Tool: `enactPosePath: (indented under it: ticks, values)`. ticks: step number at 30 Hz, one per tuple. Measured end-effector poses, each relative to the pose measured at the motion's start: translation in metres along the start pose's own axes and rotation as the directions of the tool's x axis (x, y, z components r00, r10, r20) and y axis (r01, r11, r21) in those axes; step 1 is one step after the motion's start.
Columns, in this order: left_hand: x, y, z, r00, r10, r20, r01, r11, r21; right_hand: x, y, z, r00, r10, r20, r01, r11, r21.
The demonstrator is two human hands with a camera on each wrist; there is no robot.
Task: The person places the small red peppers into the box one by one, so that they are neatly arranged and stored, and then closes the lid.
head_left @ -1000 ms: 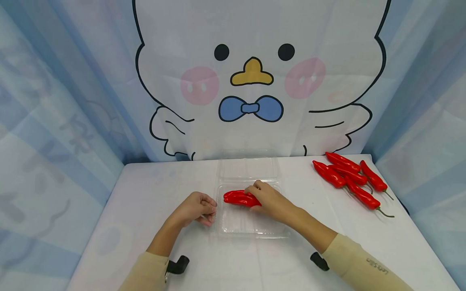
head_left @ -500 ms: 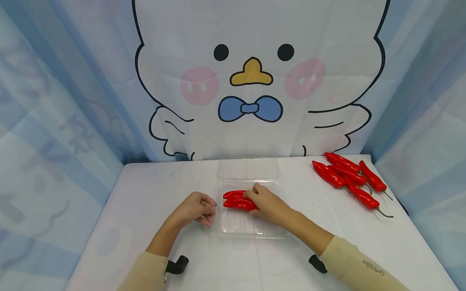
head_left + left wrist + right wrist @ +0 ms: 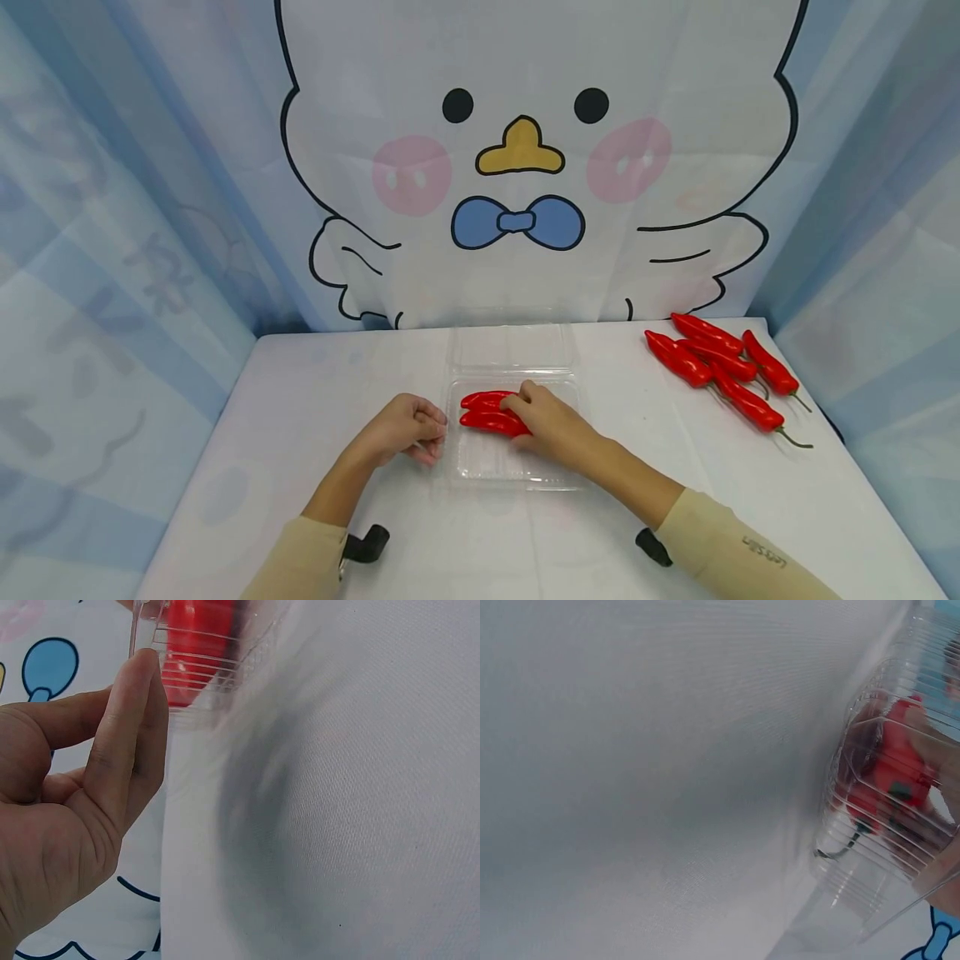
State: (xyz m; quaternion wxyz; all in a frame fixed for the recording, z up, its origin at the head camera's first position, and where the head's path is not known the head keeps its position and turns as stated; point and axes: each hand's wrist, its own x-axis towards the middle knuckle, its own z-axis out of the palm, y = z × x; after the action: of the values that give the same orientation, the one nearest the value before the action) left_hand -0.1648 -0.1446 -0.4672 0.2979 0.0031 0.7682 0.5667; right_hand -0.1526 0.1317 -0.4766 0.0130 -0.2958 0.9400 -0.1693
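A clear plastic clamshell container (image 3: 495, 467) lies on the table with its lid raised behind. Inside it, two red chili peppers lie side by side, a rear pepper (image 3: 480, 398) and a front pepper (image 3: 491, 422). My right hand (image 3: 551, 421) reaches into the container and grips the front pepper by its right part, covering the stem ends in the head view. A green stem (image 3: 847, 844) shows through the ribbed wall in the right wrist view. At the container's left edge, my left hand (image 3: 408, 431) pinches the rim with thumb and fingertips (image 3: 146, 667).
Several loose red chili peppers (image 3: 742, 406) form a pile at the table's back right corner, stems toward the front right. The white tablecloth (image 3: 360, 367) reaches a printed curtain (image 3: 517, 275) that stands right behind the table, with more curtains on both sides.
The right hand has shifted slightly toward me with the front pepper, and the gap between the two peppers now shows. The left hand keeps its place at the rim.
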Motion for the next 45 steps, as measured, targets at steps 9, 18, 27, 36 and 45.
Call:
enactPosePath:
  ticks: [9, 18, 27, 36, 45]
  values:
    - [-0.002, 0.002, 0.000, 1.000, 0.005, 0.003, -0.005, 1.000, -0.002, 0.000, -0.003, 0.002, 1.000, 0.024, 0.001, -0.024, 0.999, -0.040]
    - [-0.003, 0.004, 0.001, 1.000, 0.004, 0.006, -0.004, 1.000, 0.001, -0.002, -0.003, 0.006, 0.999, 0.036, -0.017, -0.037, 0.996, -0.085]
    - [-0.004, 0.005, 0.002, 1.000, 0.004, 0.002, -0.004, 1.000, 0.002, -0.003, -0.005, 0.008, 0.998, 0.021, -0.062, -0.028, 0.994, -0.110]
    - [-0.004, 0.005, 0.002, 1.000, 0.007, 0.000, -0.007, 1.000, 0.003, -0.004, -0.005, 0.010, 0.996, 0.006, -0.086, -0.018, 0.990, -0.137]
    - [-0.003, 0.004, 0.002, 1.000, 0.008, -0.002, -0.008, 1.000, 0.006, -0.004, -0.005, 0.011, 0.996, 0.007, -0.089, -0.019, 0.990, -0.142]
